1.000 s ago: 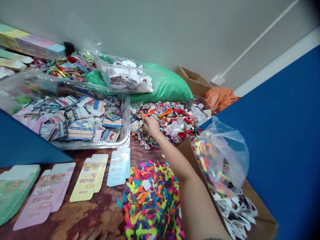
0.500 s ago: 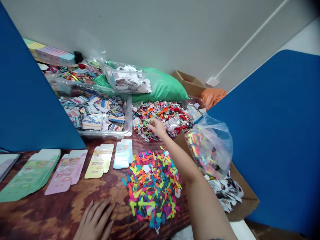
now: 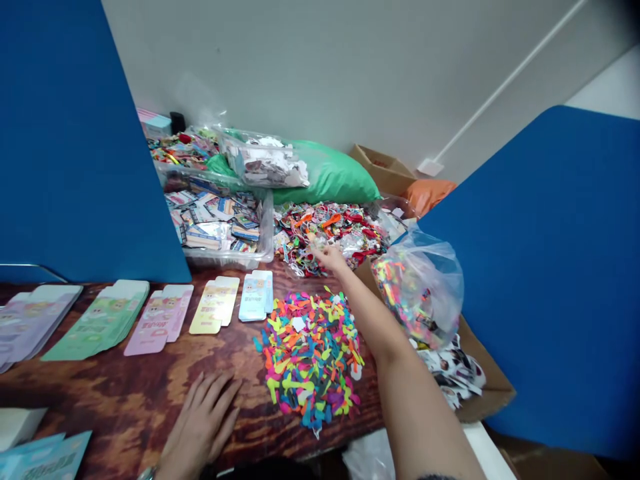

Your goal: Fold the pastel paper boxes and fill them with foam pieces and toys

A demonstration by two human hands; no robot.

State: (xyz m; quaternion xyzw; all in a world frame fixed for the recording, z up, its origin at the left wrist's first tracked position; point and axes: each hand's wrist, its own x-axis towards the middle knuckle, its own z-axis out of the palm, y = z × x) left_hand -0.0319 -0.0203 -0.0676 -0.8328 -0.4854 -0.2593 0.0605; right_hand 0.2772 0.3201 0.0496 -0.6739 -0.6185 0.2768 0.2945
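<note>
My left hand (image 3: 203, 417) lies flat on the brown wood-patterned table (image 3: 150, 390), fingers stretched out and nothing in them. My right hand (image 3: 329, 258) reaches forward to the near edge of a heap of small mixed trinkets (image 3: 345, 227), in red, white, orange and other colours. Its fingers are drawn together at the heap; what they hold, if anything, is too small to make out. Beneath my right forearm, to its left, spreads a pile of small uninflated balloons (image 3: 313, 353) in bright colours, with a few white pieces among them.
Flat printed cartons stand in a row: purple (image 3: 37, 320), green (image 3: 103, 320), pink (image 3: 160, 320), yellow (image 3: 215, 307), blue (image 3: 256, 297). Behind are a clear bin of cards (image 3: 267, 230) and a green bag (image 3: 340, 173). A clear bag of balloons (image 3: 425, 287) rests in a cardboard box (image 3: 493, 380). Blue partitions (image 3: 550, 267) flank the table.
The view has swung a little to the left, showing more cartons there. My right hand stays at the trinket heap, its fingers now lower among the pieces. My left hand still lies on the table.
</note>
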